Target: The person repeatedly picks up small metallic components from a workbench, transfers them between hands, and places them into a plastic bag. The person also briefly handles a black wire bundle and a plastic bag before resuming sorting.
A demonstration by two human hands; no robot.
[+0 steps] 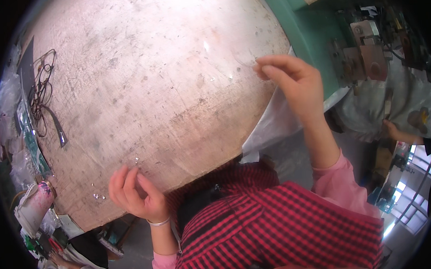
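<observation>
My right hand [296, 82] is raised over the right side of a worn wooden tabletop [162, 82]. Its thumb and fingertips are pinched at the faint curved edge of a thin clear piece [242, 62]; what that piece is, I cannot tell. Near the front left edge, my left hand [135, 194] hovers with loosely curled fingers apart and nothing visible in them. Small shiny bits [98, 196] lie on the wood left of this hand, and another shiny bit [137, 160] is just beyond its fingertips. Several eyeglass frames [42, 91] lie tangled at the table's left side.
A pink-and-white container [34, 203] and clear plastic bags [10, 93] crowd the left edge. White sheeting [272, 117] hangs at the right edge beside a green machine body [305, 37]. Other people's hands show at lower left [58, 258] and far right [391, 129].
</observation>
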